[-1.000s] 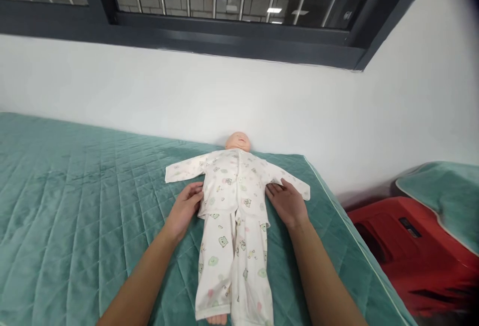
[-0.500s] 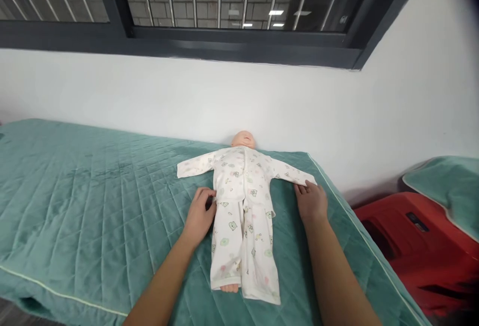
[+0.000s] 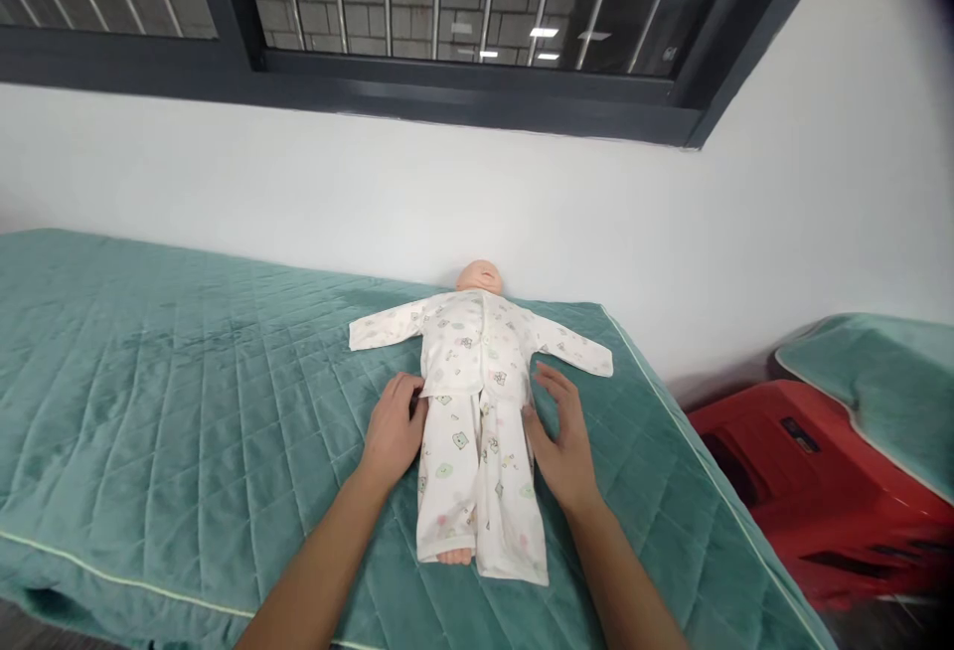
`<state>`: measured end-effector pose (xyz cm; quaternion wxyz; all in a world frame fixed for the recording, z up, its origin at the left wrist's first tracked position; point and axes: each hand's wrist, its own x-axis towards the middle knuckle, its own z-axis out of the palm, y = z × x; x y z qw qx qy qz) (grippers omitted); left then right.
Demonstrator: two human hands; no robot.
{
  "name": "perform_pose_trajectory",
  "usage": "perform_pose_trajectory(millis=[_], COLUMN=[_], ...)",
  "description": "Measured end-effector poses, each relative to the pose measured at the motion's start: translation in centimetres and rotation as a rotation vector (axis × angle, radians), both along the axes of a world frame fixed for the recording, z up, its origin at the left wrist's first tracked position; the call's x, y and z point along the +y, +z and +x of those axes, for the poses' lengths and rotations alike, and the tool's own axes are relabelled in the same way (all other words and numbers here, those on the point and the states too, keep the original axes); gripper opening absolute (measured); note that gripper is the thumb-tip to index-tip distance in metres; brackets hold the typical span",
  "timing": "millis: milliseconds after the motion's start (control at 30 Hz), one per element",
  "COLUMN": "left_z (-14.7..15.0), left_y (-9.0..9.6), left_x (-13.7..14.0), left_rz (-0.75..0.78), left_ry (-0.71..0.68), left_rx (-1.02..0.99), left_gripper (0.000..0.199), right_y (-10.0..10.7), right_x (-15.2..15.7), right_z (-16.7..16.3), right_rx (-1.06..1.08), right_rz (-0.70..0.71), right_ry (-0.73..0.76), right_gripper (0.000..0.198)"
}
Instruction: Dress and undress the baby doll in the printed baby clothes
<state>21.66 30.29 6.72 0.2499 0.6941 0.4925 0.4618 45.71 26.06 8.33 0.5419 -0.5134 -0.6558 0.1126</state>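
Observation:
A baby doll (image 3: pixel 479 277) lies on its back on the green quilted bed, arms spread. It wears a long-sleeved white printed top (image 3: pixel 477 342) and matching trousers (image 3: pixel 451 471); a foot shows at one cuff, while the other cuff hides its foot. My left hand (image 3: pixel 394 429) rests beside the doll's hip, curved fingertips touching the hem of the top, with a gap between thumb and fingers. On the opposite side, my right hand (image 3: pixel 562 441) is open, its thumb at the waist of the trousers and its fingers spread beside the top's edge.
The bed's green quilted cover (image 3: pixel 224 411) stretches far to the left. A white wall (image 3: pixel 298 183) and a dark-framed window (image 3: pixel 447 98) stand behind it. To the right is a red plastic piece of furniture (image 3: pixel 805 481) with green fabric (image 3: pixel 886 372) over it.
My right hand has let go of the sleeve cuff and moved left to the doll's waist, fingers spread. My left hand stays by the hip. The view has shifted slightly.

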Motion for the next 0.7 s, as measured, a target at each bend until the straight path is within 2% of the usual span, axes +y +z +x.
perform_pose_trajectory(millis=[167, 300, 467, 600, 700], left_z=[-0.11, -0.07, 0.03, 0.02, -0.02], left_y=[0.39, 0.28, 0.29, 0.51, 0.61], left_x=[-0.69, -0.57, -0.37, -0.54, -0.60], left_rz=[0.057, 0.067, 0.054, 0.047, 0.069], left_ry=[0.011, 0.008, -0.001, -0.040, -0.036], left_rx=[-0.024, 0.033, 0.079, 0.018, -0.091], left_gripper=[0.009, 0.012, 0.013, 0.016, 0.023], right_y=[0.30, 0.34, 0.70, 0.93, 1.05], right_x=[0.11, 0.11, -0.34, -0.40, -0.42], right_z=[0.13, 0.24, 0.25, 0.02, -0.27], right_rx=[-0.163, -0.187, -0.158, -0.214, -0.179], right_rz=[0.013, 0.033, 0.157, 0.077, 0.069], right_ry=[0.023, -0.003, 0.015, 0.106, 0.097], right_gripper=[0.020, 0.009, 0.006, 0.008, 0.008])
